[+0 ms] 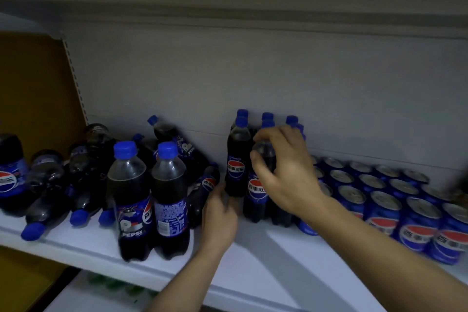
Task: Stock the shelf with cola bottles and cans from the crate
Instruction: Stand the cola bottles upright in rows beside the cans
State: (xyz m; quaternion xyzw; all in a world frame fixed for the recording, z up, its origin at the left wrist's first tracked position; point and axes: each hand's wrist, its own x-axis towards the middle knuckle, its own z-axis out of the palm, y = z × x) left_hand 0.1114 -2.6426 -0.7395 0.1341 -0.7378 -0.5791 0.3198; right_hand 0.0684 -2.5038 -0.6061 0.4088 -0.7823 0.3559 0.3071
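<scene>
Head view: right hand grips a bottle, hiding its cap; left hand grasp unclear.

On the shelf, toppled bottles lie at the left; 2 upright bottles stand before them (near the edge), standing bottles mid-shelf, cans right.
</scene>
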